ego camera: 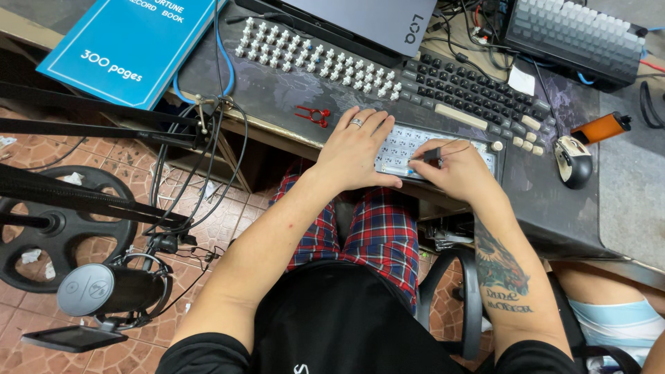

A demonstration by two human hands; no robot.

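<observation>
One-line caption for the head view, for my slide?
Left hand steadies a bare keyboard plate while right hand holds a small black tool over it; red puller alongside.

Home computer workstation — desk (554, 208) crowded with keyboards (478, 93), mouse (573, 161), cables and laptop (360, 21) — microphone (111, 289) on stand, tiled floor (215, 228).

Left hand (357, 149) flat on bare keyboard plate (415, 149), right hand (454, 170) pinching small black tool (428, 158), red keycap puller (313, 115) nearby

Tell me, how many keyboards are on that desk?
4: a bare white one under both hands, a black one behind it, a keycap-less one farther left, a grey one top right.
</observation>
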